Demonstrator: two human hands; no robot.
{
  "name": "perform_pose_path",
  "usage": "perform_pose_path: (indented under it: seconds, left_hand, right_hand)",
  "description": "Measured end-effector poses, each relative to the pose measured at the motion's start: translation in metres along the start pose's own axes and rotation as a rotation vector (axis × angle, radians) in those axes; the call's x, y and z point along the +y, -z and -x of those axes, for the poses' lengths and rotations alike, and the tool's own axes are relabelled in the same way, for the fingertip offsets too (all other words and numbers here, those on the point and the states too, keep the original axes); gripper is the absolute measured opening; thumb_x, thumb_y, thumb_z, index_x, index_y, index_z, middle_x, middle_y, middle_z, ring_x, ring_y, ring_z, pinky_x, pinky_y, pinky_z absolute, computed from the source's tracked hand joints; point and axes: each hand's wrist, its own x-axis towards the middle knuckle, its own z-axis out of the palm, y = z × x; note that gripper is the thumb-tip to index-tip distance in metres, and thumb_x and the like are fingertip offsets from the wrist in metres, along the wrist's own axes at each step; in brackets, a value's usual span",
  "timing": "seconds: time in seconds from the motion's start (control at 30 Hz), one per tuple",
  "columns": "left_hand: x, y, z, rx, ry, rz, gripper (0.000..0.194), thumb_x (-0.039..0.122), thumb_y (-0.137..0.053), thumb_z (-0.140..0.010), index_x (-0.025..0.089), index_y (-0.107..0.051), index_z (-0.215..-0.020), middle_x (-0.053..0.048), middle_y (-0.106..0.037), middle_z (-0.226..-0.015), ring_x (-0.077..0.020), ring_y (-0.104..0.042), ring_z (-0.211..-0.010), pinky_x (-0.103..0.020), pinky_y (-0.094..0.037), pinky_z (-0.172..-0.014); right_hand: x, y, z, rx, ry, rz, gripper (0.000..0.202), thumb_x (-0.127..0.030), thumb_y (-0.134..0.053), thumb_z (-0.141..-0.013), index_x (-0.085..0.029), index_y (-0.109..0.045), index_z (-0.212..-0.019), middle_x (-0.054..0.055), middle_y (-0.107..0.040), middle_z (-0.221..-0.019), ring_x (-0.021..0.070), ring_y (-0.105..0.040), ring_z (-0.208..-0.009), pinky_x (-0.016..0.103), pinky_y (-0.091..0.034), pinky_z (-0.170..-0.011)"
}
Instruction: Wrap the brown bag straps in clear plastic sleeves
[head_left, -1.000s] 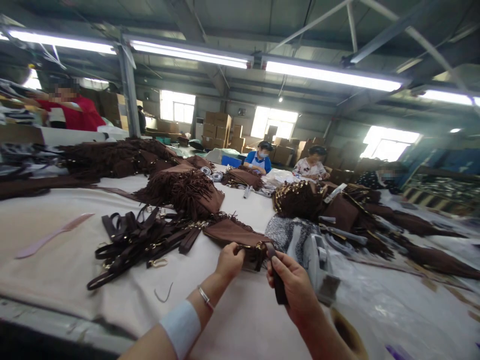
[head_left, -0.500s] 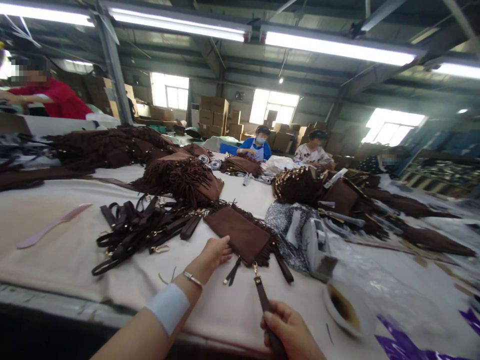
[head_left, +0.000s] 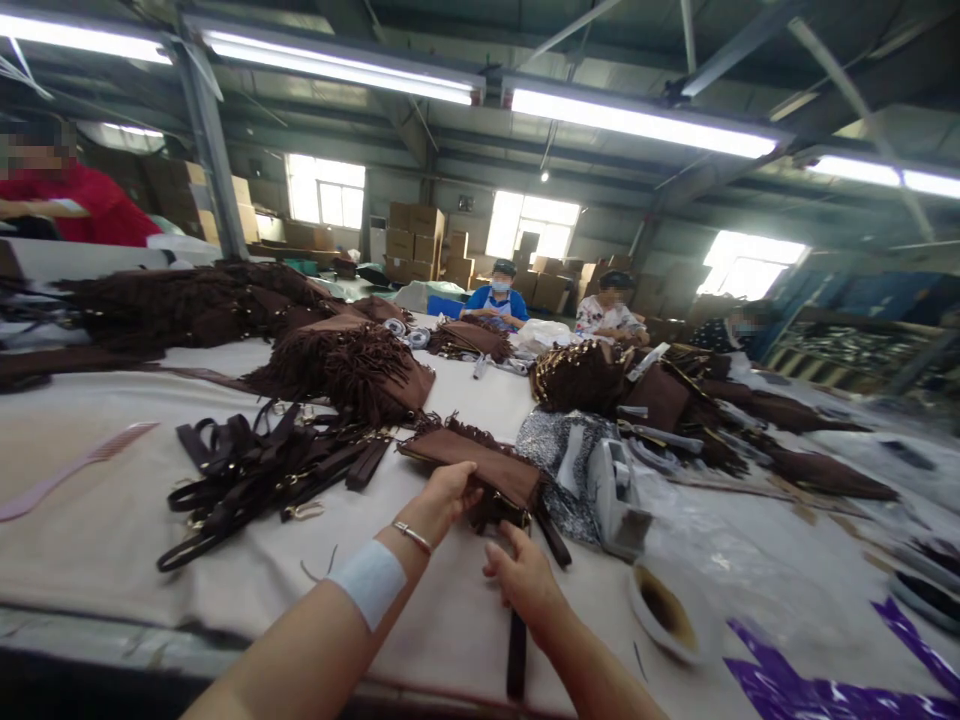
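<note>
A brown fringed pouch (head_left: 480, 462) lies tilted on the pale cloth, its near edge raised. My left hand (head_left: 448, 492) grips that near edge, with the thumb on top and the fingers partly hidden below. Just right of it, my right hand (head_left: 521, 575) is beside the pouch's zipped corner, its fingers apart and holding nothing. A dark wrist strap (head_left: 517, 650) hangs from the corner and lies under my right hand toward the table's front edge. Left of the pouch sits a heap of dark straps (head_left: 277, 475) with gold clasps.
A pink comb (head_left: 75, 472) lies at the left, a tape dispenser (head_left: 619, 500) and tape roll (head_left: 667, 610) at the right. Fringed bags (head_left: 345, 365) are piled behind. Purple plastic (head_left: 817, 680) is at the lower right. Several people sit or stand beyond the table.
My right hand has let go of the wrist strap and moved up to the pouch's corner. My left hand has closed on the pouch's near edge and tilted it up. The view has shifted slightly.
</note>
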Motion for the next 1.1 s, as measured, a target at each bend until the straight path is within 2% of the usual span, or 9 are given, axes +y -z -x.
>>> perform_pose_path:
  seconds: [0.17,0.43,0.57,0.63,0.7,0.77,0.9,1.0,1.1]
  left_hand:
    - [0.001,0.005,0.009,-0.008,-0.047,-0.021,0.007,0.012,-0.064,-0.079,0.011,-0.058,-0.075,-0.004,-0.06,-0.063,-0.0125,-0.056,-0.049,-0.023,-0.048,-0.045]
    - [0.005,0.014,-0.006,0.011,-0.146,0.047,0.008,0.01,-0.068,-0.077,0.011,-0.061,-0.079,-0.007,-0.067,-0.076,-0.0155,-0.063,-0.063,-0.029,-0.055,-0.058]
    - [0.014,-0.006,-0.002,-0.121,-0.193,0.064,0.009,0.014,-0.066,-0.08,0.013,-0.064,-0.089,-0.009,-0.07,-0.086,-0.0176,-0.066,-0.072,-0.029,-0.056,-0.062]
    - [0.028,-0.017,-0.003,-0.195,-0.24,0.044,0.013,0.016,-0.064,-0.082,0.014,-0.064,-0.095,-0.009,-0.071,-0.091,-0.0181,-0.067,-0.076,-0.029,-0.057,-0.065]
    - [0.048,-0.024,-0.007,-0.238,-0.31,-0.068,0.016,0.02,-0.061,-0.084,0.014,-0.065,-0.098,-0.011,-0.071,-0.093,-0.0187,-0.067,-0.079,-0.029,-0.056,-0.068]
    - [0.071,-0.025,-0.014,-0.222,-0.373,-0.208,0.016,0.022,-0.061,-0.083,0.013,-0.065,-0.096,-0.012,-0.071,-0.092,-0.0206,-0.067,-0.081,-0.031,-0.055,-0.071]
    - [0.095,-0.008,-0.024,-0.053,-0.42,-0.346,0.017,0.013,-0.07,-0.07,0.013,-0.065,-0.086,-0.012,-0.071,-0.089,-0.0233,-0.066,-0.094,-0.026,-0.05,-0.077]
    - [0.068,0.016,-0.012,0.018,-0.385,-0.46,0.017,0.011,-0.07,-0.066,0.017,-0.064,-0.081,-0.007,-0.071,-0.081,-0.0208,-0.067,-0.089,-0.022,-0.048,-0.072]
    - [0.012,0.039,0.015,-0.045,-0.211,-0.6,0.01,0.02,-0.07,-0.069,0.017,-0.061,-0.066,-0.007,-0.067,-0.062,-0.0207,-0.064,-0.057,-0.025,-0.045,-0.049]
  right_hand:
    - [-0.004,-0.03,-0.031,0.011,-0.121,-0.41,0.049,-0.055,-0.074,-0.062,-0.014,-0.06,-0.085,-0.002,-0.059,-0.062,0.0077,-0.05,-0.043,0.015,-0.025,-0.033]
    - [-0.005,-0.005,0.027,-0.253,-0.336,-0.531,0.053,-0.067,-0.069,-0.063,-0.02,-0.05,-0.078,-0.012,-0.039,-0.046,0.0013,-0.017,-0.033,0.016,-0.009,-0.032]
    - [0.003,0.011,0.045,-0.155,-0.061,-0.131,0.047,-0.064,-0.054,-0.079,-0.018,-0.059,-0.077,-0.001,-0.056,-0.058,0.0079,-0.041,-0.04,0.02,-0.03,-0.038]
    - [0.017,0.017,0.049,0.023,0.25,0.167,0.038,-0.054,-0.052,-0.084,-0.019,-0.066,-0.084,0.007,-0.066,-0.076,0.0182,-0.061,-0.064,0.028,-0.048,-0.058]
    - [0.037,0.02,0.051,0.23,0.475,0.438,0.031,-0.042,-0.061,-0.08,-0.021,-0.067,-0.102,0.013,-0.068,-0.102,0.0287,-0.063,-0.095,0.037,-0.05,-0.082]
    - [0.058,0.019,0.05,0.315,0.52,0.661,0.05,-0.033,-0.071,-0.068,-0.023,-0.062,-0.117,0.014,-0.066,-0.111,0.034,-0.06,-0.103,0.042,-0.048,-0.088]
    - [0.087,0.016,0.041,0.263,0.514,0.886,0.067,-0.016,-0.07,-0.061,-0.024,-0.057,-0.126,0.011,-0.068,-0.101,0.0315,-0.064,-0.09,0.038,-0.05,-0.08]
    - [0.092,0.018,0.036,0.269,0.514,0.893,0.054,-0.011,-0.059,-0.07,-0.023,-0.057,-0.123,0.01,-0.068,-0.098,0.0274,-0.065,-0.086,0.033,-0.049,-0.075]
    - [0.085,0.022,0.037,0.249,0.537,0.854,0.039,-0.012,-0.052,-0.078,-0.021,-0.06,-0.115,0.009,-0.068,-0.093,0.0236,-0.066,-0.082,0.03,-0.047,-0.072]
